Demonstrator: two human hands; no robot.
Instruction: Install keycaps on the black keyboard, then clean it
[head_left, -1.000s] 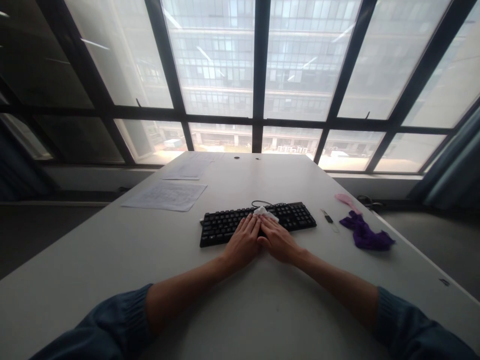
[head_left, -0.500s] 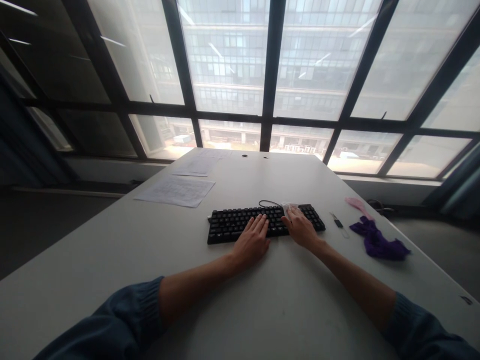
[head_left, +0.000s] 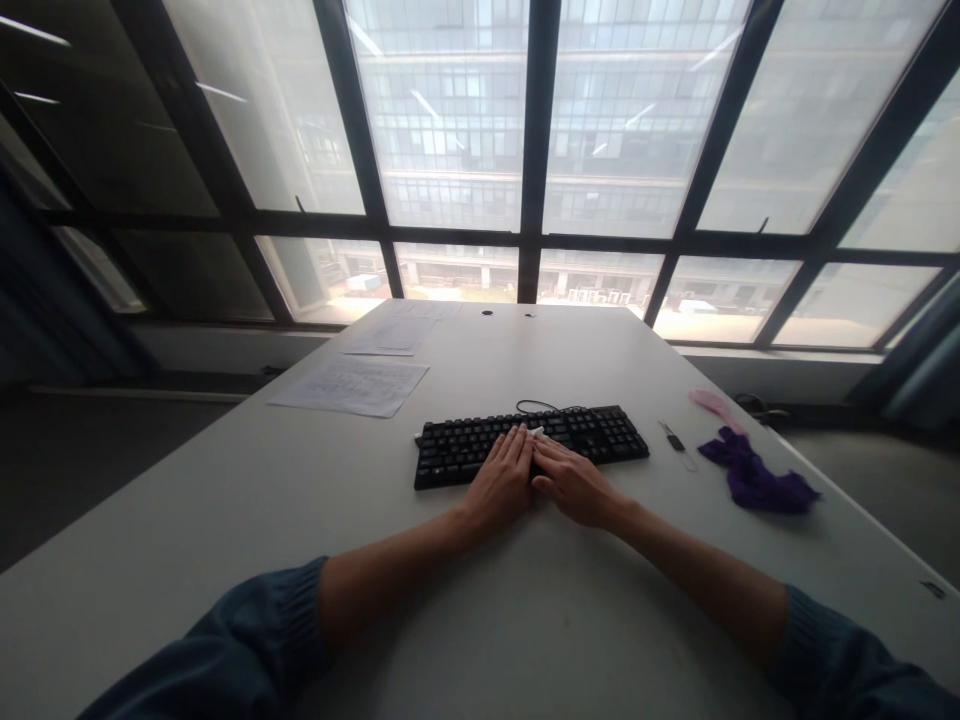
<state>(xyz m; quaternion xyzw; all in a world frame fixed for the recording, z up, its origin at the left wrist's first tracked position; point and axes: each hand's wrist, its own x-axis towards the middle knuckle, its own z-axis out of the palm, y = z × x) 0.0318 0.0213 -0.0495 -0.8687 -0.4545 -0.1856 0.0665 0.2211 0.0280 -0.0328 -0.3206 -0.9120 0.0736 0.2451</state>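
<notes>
A black keyboard (head_left: pixel 600 432) lies across the middle of the white table (head_left: pixel 225 520), its cable looped behind it. My left hand (head_left: pixel 501 482) rests flat on the keys with its fingers stretched out and together. My right hand (head_left: pixel 574 483) lies right beside it, fingers pressing a small white wipe (head_left: pixel 537 432) onto the keys; only a corner of the wipe shows past my fingertips. Both forearms are bare, with blue sleeves pushed up.
Printed paper sheets (head_left: pixel 351 385) lie at the back left. To the right of the keyboard are a small thin tool (head_left: pixel 676 443), a purple cloth (head_left: pixel 754 480) and a pink object (head_left: pixel 711 401). Large windows stand behind the table's far edge.
My right hand, which had gone to the keyboard's right end with the wipe, has slid back left to the middle beside my left hand. The left hand stayed put.
</notes>
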